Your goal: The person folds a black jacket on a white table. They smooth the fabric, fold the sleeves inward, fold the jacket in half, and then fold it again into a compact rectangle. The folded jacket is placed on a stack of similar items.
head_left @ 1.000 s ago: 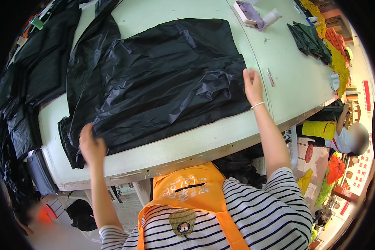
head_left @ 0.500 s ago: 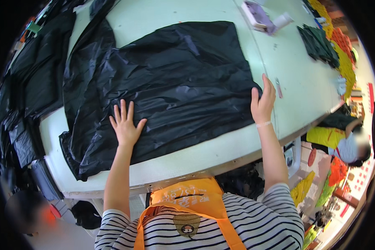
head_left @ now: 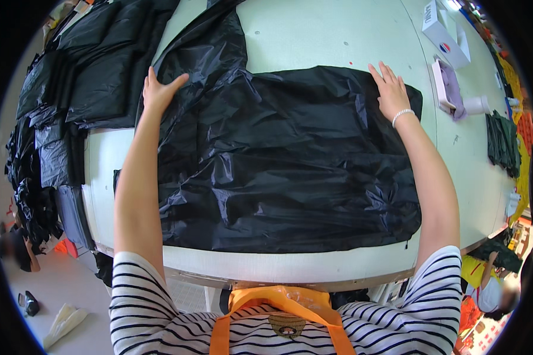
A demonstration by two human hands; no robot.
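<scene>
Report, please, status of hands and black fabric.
Left hand open over left side of black fabric; right hand open over its upper right. Fabric spread, wrinkled. Purple cloth apart, to its right.

left hand (head_left: 159, 96): thumb (head_left: 177, 82) spread wide; right hand (head_left: 393, 99): palm down, fingers (head_left: 385, 73) apart; both arms (head_left: 137, 195) extended

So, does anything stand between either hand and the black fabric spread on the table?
Nothing visible does. The left hand and right hand are on or just over the black fabric; the folded black stack lies to its left, not between.
</scene>
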